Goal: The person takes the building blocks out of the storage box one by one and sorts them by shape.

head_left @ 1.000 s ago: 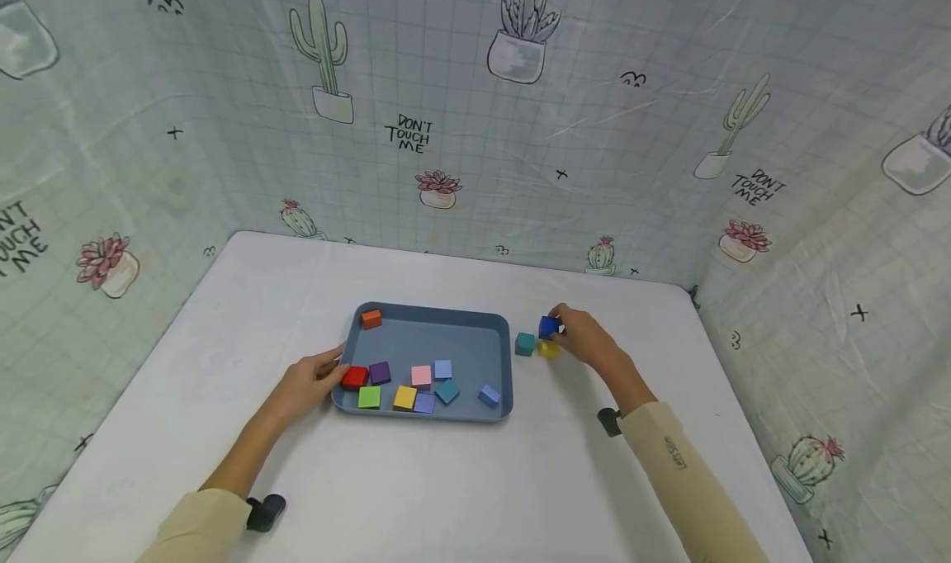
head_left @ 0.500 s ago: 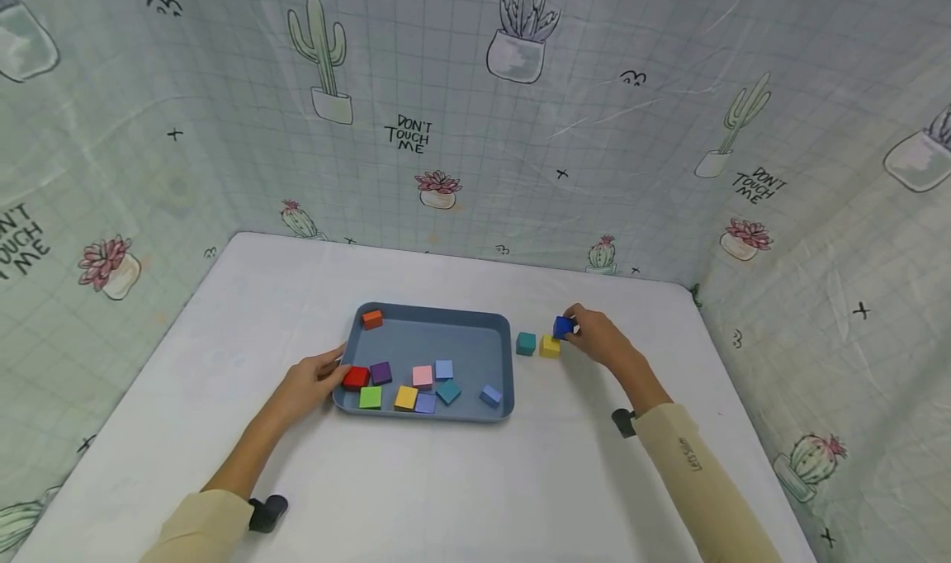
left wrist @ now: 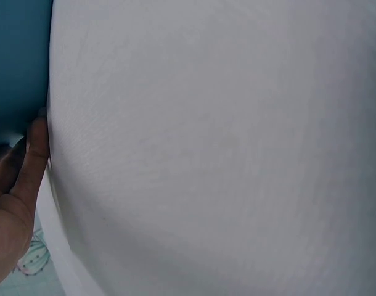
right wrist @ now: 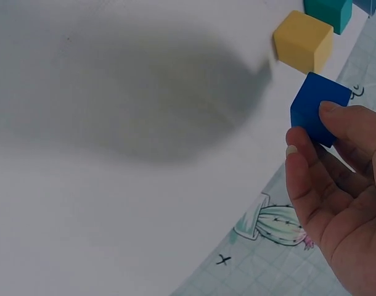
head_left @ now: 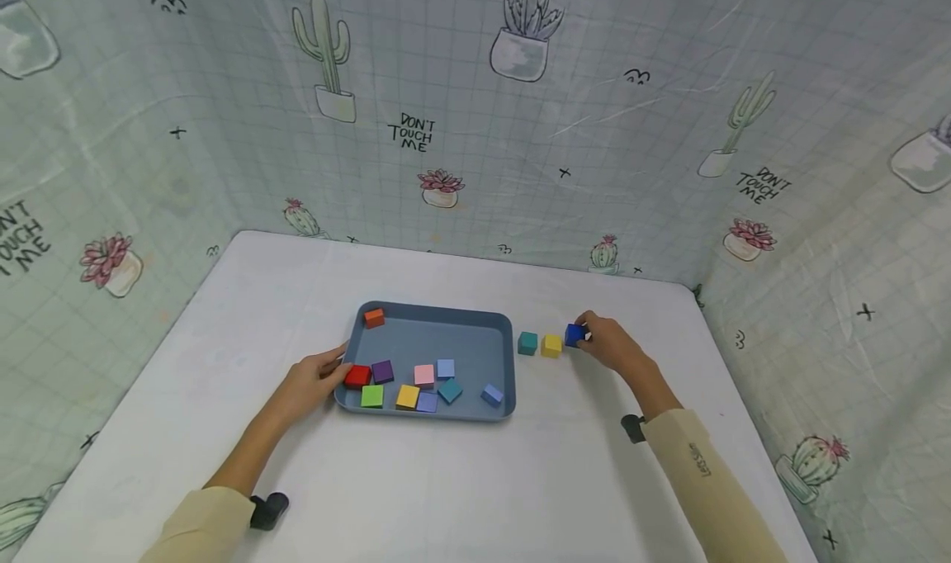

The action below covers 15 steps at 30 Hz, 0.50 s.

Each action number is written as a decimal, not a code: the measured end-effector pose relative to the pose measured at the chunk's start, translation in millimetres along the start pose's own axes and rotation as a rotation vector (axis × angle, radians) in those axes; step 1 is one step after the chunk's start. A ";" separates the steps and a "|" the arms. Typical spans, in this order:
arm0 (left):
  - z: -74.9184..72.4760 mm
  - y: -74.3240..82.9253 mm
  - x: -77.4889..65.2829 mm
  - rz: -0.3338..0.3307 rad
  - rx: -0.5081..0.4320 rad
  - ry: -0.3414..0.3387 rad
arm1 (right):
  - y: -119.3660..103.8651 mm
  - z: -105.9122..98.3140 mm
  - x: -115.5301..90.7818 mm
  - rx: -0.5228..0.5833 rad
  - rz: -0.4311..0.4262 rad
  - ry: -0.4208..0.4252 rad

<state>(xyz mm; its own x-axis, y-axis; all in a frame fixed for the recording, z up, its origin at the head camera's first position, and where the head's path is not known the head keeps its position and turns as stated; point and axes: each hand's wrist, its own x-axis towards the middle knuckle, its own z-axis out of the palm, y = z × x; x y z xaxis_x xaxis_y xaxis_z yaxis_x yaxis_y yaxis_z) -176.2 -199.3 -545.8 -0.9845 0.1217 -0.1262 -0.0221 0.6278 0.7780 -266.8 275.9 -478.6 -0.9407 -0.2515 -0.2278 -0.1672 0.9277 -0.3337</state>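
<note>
Now pinching a smooth, flat-faced deep-blue cube in the right hand, just right of a matte yellow cube and a teal cube. Gripping with the left hand the left side of a shallow, round-cornered slate-blue tray dotted with flat-sided coloured blocks

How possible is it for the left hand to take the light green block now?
Probably yes: the left hand touches the left rim of the tray, near the light green block, and nothing covers that block.
</note>
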 end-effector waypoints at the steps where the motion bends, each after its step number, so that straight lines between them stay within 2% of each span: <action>1: 0.0 -0.4 0.3 0.000 0.001 0.001 | 1.0 1.0 -0.2 0.003 -0.001 -0.001; 6: 0.1 -0.2 0.3 0.002 0.001 0.004 | 2.4 5.1 -0.1 0.012 0.014 -0.014; 15: -0.7 -1.1 -0.4 0.001 -0.001 0.003 | 3.9 17.3 -0.7 0.012 0.070 -0.101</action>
<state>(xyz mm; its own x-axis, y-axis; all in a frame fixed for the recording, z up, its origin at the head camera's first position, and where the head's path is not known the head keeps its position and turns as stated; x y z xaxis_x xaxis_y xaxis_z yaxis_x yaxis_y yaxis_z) -175.9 -200.6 -546.2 -0.9851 0.1199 -0.1234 -0.0212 0.6272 0.7786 -261.7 274.9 -495.6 -0.9152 -0.2137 -0.3416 -0.0984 0.9407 -0.3247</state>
